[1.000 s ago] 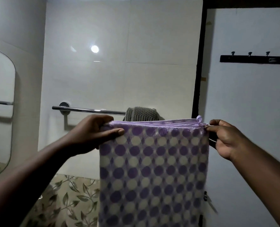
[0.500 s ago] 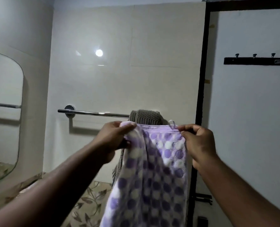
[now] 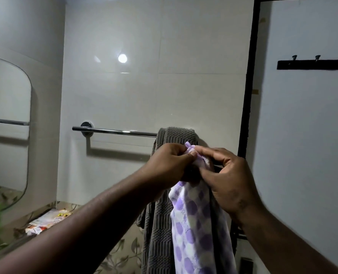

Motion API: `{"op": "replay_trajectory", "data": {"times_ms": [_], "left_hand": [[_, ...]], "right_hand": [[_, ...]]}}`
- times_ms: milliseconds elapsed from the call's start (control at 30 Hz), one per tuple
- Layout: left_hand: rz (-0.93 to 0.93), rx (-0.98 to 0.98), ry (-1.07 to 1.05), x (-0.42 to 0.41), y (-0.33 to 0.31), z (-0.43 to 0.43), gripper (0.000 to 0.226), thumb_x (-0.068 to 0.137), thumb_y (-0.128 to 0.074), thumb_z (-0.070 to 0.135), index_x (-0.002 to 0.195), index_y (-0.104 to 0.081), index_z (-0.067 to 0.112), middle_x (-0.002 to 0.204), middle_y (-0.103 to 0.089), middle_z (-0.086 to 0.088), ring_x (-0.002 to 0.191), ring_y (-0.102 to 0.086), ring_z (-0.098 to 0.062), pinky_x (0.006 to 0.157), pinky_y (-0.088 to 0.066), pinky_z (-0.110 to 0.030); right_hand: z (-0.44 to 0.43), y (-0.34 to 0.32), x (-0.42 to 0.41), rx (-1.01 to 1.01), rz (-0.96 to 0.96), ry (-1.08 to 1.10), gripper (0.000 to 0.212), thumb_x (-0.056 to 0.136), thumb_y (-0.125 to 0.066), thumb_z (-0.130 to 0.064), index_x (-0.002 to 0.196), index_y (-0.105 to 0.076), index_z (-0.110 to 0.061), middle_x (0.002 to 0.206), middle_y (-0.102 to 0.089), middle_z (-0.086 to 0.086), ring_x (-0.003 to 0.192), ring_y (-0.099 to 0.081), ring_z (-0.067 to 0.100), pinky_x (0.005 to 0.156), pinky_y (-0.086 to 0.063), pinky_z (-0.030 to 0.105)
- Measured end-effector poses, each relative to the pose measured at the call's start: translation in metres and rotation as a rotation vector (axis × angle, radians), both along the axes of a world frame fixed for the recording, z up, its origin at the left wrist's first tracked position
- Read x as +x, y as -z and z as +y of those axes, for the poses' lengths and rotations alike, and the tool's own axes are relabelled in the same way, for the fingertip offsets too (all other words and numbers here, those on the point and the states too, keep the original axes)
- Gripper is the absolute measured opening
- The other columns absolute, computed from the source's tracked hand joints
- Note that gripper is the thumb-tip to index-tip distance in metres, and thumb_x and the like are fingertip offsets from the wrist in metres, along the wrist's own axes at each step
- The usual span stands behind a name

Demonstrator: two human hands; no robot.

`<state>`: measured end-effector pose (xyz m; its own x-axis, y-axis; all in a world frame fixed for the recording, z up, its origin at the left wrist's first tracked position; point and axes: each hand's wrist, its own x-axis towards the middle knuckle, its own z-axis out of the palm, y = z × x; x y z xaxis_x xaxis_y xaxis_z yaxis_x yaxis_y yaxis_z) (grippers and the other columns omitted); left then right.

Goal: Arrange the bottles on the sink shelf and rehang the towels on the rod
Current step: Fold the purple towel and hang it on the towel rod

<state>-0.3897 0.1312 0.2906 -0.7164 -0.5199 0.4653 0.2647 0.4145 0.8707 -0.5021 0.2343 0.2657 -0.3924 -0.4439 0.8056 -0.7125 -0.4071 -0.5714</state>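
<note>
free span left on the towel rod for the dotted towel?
Bare rod runs from the wall mount to the grey towel; that stretch is free. The right end is crowded: the grey towel hangs there, and both the left hand and right hand pinch the purple dotted towel in front of it.

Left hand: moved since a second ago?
Yes. The left hand moved right along the towel rod, meeting the right hand at the gray towel, bunching the purple towel.

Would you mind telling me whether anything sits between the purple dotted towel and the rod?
Yes: the grey towel already drapes the rod directly behind the purple dotted towel; the rod's left stretch is bare.
</note>
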Motion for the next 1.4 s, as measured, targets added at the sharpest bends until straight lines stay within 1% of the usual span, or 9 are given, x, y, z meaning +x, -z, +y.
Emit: {"op": "replay_trajectory", "data": {"times_ms": [133,300,433,633,833,1000,1167,1300,1400], "left_hand": [[0.089,-0.203,-0.044,0.009,-0.003,0.010,0.028,0.092,-0.065,0.021,0.118,-0.070,0.011,0.093,-0.069,-0.010,0.081,-0.066,-0.020,0.077,-0.056,-0.037],[0.039,-0.649,-0.507,0.026,0.000,-0.014,0.094,0.070,-0.074,0.074,0.151,-0.029,0.056,0.147,-0.050,0.014,0.134,-0.051,-0.008,0.113,-0.043,-0.037],[-0.044,-0.320,-0.115,0.019,-0.006,-0.021,0.073,0.073,-0.093,0.033,0.137,-0.059,0.027,0.125,-0.073,0.001,0.112,-0.071,-0.013,0.098,-0.058,-0.041],[0.001,-0.567,-0.514,0.017,-0.057,-0.017,0.021,0.086,-0.080,0.029,0.104,-0.074,0.019,0.071,-0.067,0.002,0.052,-0.054,-0.008,0.049,-0.040,-0.022],[-0.286,-0.690,-0.749,0.019,-0.031,0.009,0.076,0.069,-0.064,0.087,0.128,-0.057,0.040,0.107,-0.069,0.013,0.092,-0.066,-0.006,0.074,-0.056,-0.030],[-0.423,-0.658,-0.640,0.030,-0.033,-0.005,0.069,0.057,-0.092,0.060,0.111,-0.068,0.025,0.098,-0.073,0.004,0.087,-0.068,-0.015,0.065,-0.061,-0.035],[-0.491,-0.766,-0.600,0.034,-0.073,-0.020,0.052,0.060,-0.094,0.054,0.095,-0.071,0.024,0.089,-0.075,0.004,0.065,-0.070,-0.003,0.053,-0.061,-0.026],[-0.461,-0.751,-0.453,0.047,-0.097,-0.047,0.054,0.061,-0.097,0.042,0.105,-0.075,0.019,0.098,-0.080,0.001,0.087,-0.078,-0.014,0.071,-0.066,-0.040],[-0.511,-0.764,-0.326,0.058,-0.116,-0.068,0.049,0.064,-0.094,0.033,0.105,-0.073,0.019,0.096,-0.081,0.004,0.086,-0.079,-0.013,0.066,-0.064,-0.030]], "right_hand": [[0.011,-0.007,-0.011,-0.105,-0.190,-0.154,0.022,0.089,-0.071,0.000,0.102,-0.082,-0.015,0.102,-0.080,-0.002,0.101,-0.075,0.015,0.094,-0.059,0.035],[0.010,-0.018,-0.035,-0.105,-0.663,-0.494,0.034,0.090,-0.053,0.009,0.116,-0.072,-0.001,0.111,-0.075,0.022,0.100,-0.072,0.034,0.083,-0.062,0.039],[-0.006,-0.016,-0.052,-0.021,-0.697,-0.621,0.044,0.091,-0.049,0.005,0.133,-0.061,0.000,0.125,-0.070,0.021,0.120,-0.065,0.040,0.098,-0.055,0.048],[-0.031,-0.017,-0.068,0.025,-0.728,-0.562,0.039,0.094,-0.055,-0.002,0.133,-0.061,-0.002,0.123,-0.070,0.023,0.105,-0.071,0.035,0.073,-0.062,0.039],[-0.064,-0.018,-0.061,-0.008,-0.849,-0.597,0.035,0.093,-0.059,-0.011,0.127,-0.066,-0.011,0.115,-0.074,0.018,0.103,-0.074,0.037,0.081,-0.061,0.053],[-0.082,-0.017,-0.048,-0.105,-0.767,-0.602,0.053,0.075,-0.062,-0.005,0.127,-0.061,0.003,0.119,-0.069,0.030,0.110,-0.068,0.047,0.089,-0.056,0.064],[-0.076,-0.005,-0.023,-0.273,-0.496,-0.384,0.054,0.084,-0.067,-0.011,0.132,-0.042,-0.008,0.100,-0.068,0.009,0.086,-0.069,0.013,0.081,-0.056,0.031],[-0.087,0.055,0.005,-0.157,-0.244,-0.408,0.108,0.078,-0.080,-0.034,0.158,-0.009,-0.023,0.156,-0.039,-0.009,0.141,-0.045,0.005,0.115,-0.042,0.033],[-0.114,0.073,0.020,-0.038,-0.312,-0.512,0.109,0.064,-0.088,-0.028,0.155,-0.028,-0.033,0.151,-0.050,-0.014,0.133,-0.053,0.001,0.103,-0.050,0.020]]}}
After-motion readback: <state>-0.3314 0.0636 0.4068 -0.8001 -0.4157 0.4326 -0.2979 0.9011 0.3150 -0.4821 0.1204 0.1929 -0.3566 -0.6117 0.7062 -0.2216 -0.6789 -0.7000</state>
